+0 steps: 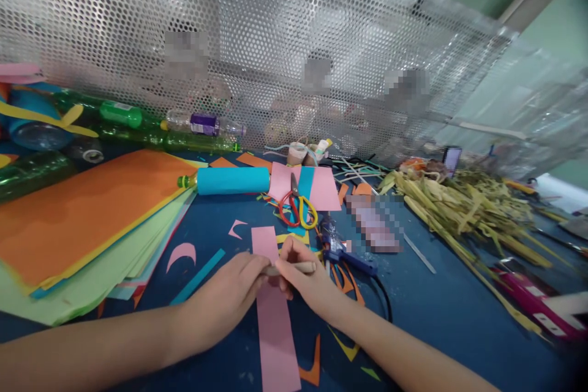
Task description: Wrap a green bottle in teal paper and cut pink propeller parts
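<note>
A pale pen-like stick (304, 267) lies crosswise in my fingers, just above a long pink paper strip (275, 331). My right hand (312, 288) is closed round the stick, whose blunt end sticks out to the right. At its other end my left hand (227, 294) is pinched shut, fingertips meeting the stick; the tip is hidden there. The pink strip runs under both hands toward me. Beyond them lie scissors (298, 211) with one red and one yellow handle, on pink and blue paper. A blue hot glue gun (351, 257) rests right of my right hand.
Coloured paper sheets (101, 214) are stacked at left. A blue-wrapped bottle (233, 180) lies beyond my hands, with green plastic bottles (138, 135) further back. Paper scraps (181, 255) are scattered around. Dried husks (459, 208) and a pink box (537, 300) occupy the right. A perforated metal screen (257, 30) stands behind.
</note>
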Demonstrator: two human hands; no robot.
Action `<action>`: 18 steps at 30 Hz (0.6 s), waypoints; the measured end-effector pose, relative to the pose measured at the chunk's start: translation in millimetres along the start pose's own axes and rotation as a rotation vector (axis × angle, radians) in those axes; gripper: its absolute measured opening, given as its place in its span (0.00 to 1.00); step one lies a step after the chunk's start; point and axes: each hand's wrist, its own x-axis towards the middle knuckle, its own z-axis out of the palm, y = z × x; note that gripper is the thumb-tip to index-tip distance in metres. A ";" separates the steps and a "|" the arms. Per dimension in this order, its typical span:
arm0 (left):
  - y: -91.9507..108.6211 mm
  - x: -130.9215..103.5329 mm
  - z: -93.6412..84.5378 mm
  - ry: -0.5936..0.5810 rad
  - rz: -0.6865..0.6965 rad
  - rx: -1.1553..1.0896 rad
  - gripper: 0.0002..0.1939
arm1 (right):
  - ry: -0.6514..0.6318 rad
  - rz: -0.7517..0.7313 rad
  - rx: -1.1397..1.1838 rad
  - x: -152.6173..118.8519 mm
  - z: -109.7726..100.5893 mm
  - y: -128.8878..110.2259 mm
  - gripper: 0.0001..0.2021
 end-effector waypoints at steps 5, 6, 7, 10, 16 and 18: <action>2.0 0.1 -1.8 -0.062 0.006 0.032 0.11 | -0.050 -0.028 -0.019 -1.3 0.9 -4.5 0.10; 1.9 0.4 -2.1 -0.068 0.008 0.017 0.11 | -0.062 -0.031 -0.016 -1.2 0.8 -4.4 0.10; 1.9 0.7 -2.5 -0.070 0.008 -0.002 0.11 | -0.072 -0.036 -0.014 -1.2 0.6 -4.0 0.10; 2.4 1.0 -4.0 -0.069 0.018 -0.048 0.11 | -0.089 -0.049 -0.011 -1.3 -0.1 -2.3 0.10; 4.6 1.4 -6.2 -0.073 0.027 -0.077 0.11 | -0.095 -0.054 -0.011 -1.5 0.5 -2.9 0.11; 4.7 1.7 -6.2 -0.066 0.040 -0.097 0.11 | -0.093 -0.058 -0.008 -1.3 1.0 -4.0 0.11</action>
